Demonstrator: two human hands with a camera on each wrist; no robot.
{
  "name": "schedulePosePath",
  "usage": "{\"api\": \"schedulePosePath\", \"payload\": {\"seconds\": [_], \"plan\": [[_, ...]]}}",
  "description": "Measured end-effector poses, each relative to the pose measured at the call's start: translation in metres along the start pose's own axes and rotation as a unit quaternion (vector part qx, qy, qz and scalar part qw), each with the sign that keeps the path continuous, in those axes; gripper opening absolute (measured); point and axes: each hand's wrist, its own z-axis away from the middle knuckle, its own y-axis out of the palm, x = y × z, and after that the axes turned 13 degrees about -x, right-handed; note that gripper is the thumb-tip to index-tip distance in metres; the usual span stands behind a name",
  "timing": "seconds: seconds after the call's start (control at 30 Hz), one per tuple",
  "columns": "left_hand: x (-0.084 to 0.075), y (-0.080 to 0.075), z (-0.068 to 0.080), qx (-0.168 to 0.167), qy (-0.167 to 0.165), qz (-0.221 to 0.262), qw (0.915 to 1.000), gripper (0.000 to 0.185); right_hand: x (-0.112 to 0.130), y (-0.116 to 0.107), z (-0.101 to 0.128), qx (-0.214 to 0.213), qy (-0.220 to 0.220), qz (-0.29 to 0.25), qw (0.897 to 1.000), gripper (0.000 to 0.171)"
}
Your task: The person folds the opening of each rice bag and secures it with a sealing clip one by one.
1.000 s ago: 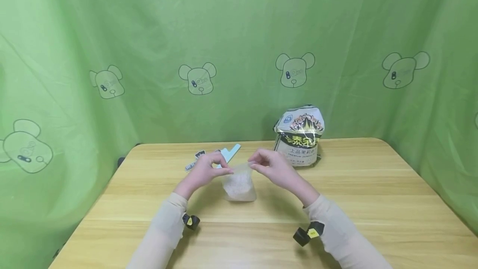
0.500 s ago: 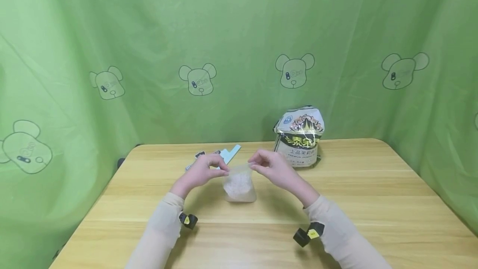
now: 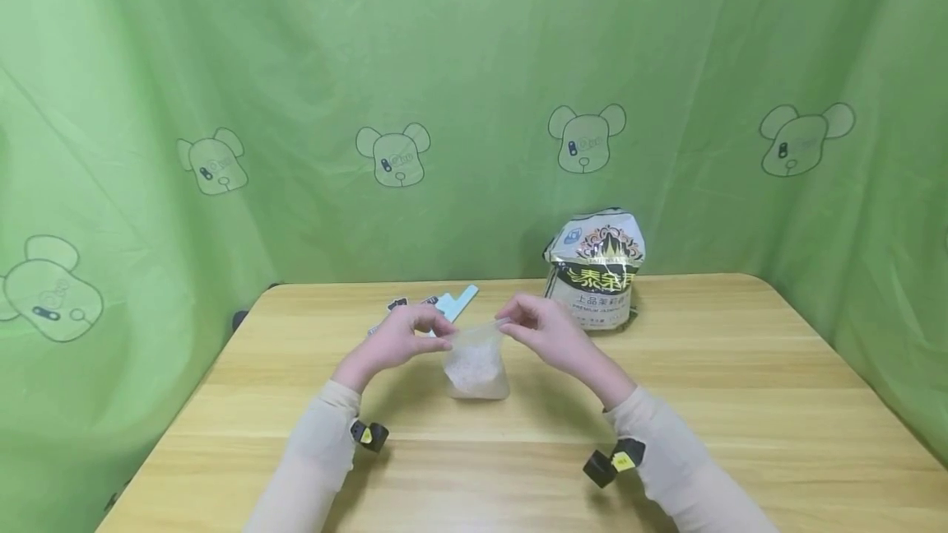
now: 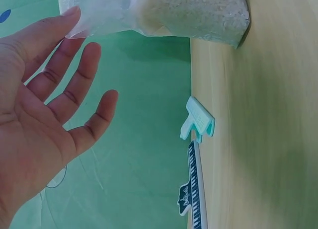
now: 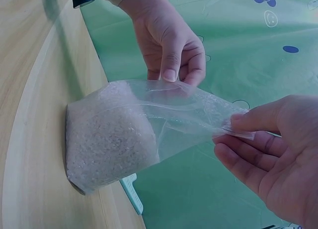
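A clear plastic bag of white rice (image 3: 476,366) (image 5: 114,139) (image 4: 189,13) stands on the wooden table (image 3: 741,385). My left hand (image 3: 403,334) (image 5: 171,47) pinches the bag's top left corner between thumb and forefinger; its other fingers spread straight in the left wrist view (image 4: 54,95). My right hand (image 3: 535,327) (image 5: 268,149) pinches the top right corner, holding the bag's mouth stretched between both hands.
A large printed rice sack (image 3: 596,270) stands at the back, right of my hands. A teal bag clip (image 3: 455,303) (image 4: 198,120) and a black-and-white clip (image 3: 396,308) (image 4: 191,191) lie behind the left hand. Green cloth hangs all around the table.
My left hand has slid a little leftward and its forearm drew back. The bag and the right hand stay nearly where they were.
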Motion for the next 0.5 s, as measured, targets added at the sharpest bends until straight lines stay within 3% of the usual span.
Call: {"api": "schedulePosePath", "payload": {"seconds": [0.3,0.5], "plan": [[0.001,-0.009,-0.001,0.005,-0.004,-0.005,1.0000,0.030,-0.001,-0.001,-0.001,0.001,0.006,-0.002,1.000,0.009],[0.004,-0.019,0.000,-0.025,-0.031,0.003,0.9992,0.029,0.001,-0.002,-0.002,0.003,0.011,0.001,1.000,0.009]]}}
